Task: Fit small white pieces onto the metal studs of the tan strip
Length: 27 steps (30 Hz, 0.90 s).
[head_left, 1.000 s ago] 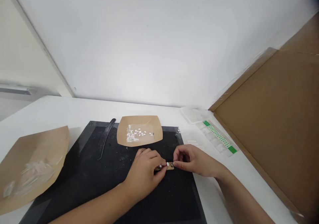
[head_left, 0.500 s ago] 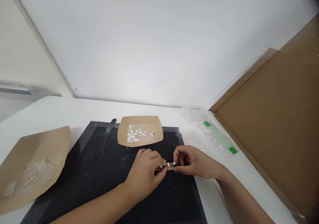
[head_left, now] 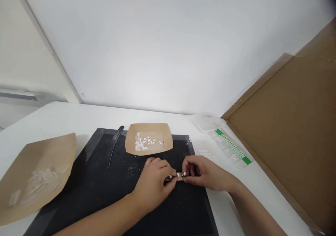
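A small tan bar (head_left: 180, 179) lies over the black mat, with small white oval pieces standing on dark metallic studs along it. My left hand (head_left: 154, 181) is closed on the bar's left part, thumb and fingertips pinching beside one white oval piece (head_left: 178, 174). At the bar's right end, my right hand (head_left: 202, 173) curls its index finger and thumb around another small white oval piece (head_left: 184, 173). The exact contact there is too small to make out. Fingers hide much of the bar's left side.
The black mat (head_left: 105, 194) bears a curved black nail file (head_left: 114, 147) and a cardboard tray (head_left: 149, 127) with white oval pieces. Left stands a larger cardboard tray (head_left: 56, 148) with clear plastic pieces. Rightward lie a green-marked clear case (head_left: 233, 147), a clear lid (head_left: 206, 122) and a cardboard panel (head_left: 288, 124).
The whole view has shifted slightly. Both hands keep nearly the same pose at the tan bar, and nothing else has visibly moved.
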Available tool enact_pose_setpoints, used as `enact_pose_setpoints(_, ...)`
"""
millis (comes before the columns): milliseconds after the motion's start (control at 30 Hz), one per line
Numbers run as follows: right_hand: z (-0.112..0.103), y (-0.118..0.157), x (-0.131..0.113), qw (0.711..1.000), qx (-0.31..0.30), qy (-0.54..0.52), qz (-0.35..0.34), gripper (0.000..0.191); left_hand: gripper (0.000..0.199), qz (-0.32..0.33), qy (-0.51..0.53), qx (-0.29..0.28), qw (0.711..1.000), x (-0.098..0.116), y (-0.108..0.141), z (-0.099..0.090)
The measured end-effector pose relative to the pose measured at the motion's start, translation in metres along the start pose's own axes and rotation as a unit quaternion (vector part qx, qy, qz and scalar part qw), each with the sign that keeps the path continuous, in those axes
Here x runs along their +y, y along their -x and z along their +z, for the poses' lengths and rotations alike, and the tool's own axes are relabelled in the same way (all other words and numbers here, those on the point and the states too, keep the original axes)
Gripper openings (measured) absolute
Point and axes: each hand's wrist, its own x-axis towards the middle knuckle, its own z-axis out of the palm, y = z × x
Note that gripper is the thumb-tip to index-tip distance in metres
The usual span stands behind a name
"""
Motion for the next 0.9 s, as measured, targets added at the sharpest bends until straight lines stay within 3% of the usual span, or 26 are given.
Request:
enact_pose_setpoints(367, -0.006, 0.000, -0.001, 0.996, 0.029, -0.009, -0.081, 0.024, 0.010, 0.003, 0.000, 0.001, 1.000, 0.000, -0.001, 0.000)
enact_pose_setpoints(900, -0.004, -0.006, 0.008, 0.998, 0.018, -0.042, -0.048, 0.028, 0.008, -0.004, 0.002, -0.006, 1.000, 0.000, -0.001, -0.001)
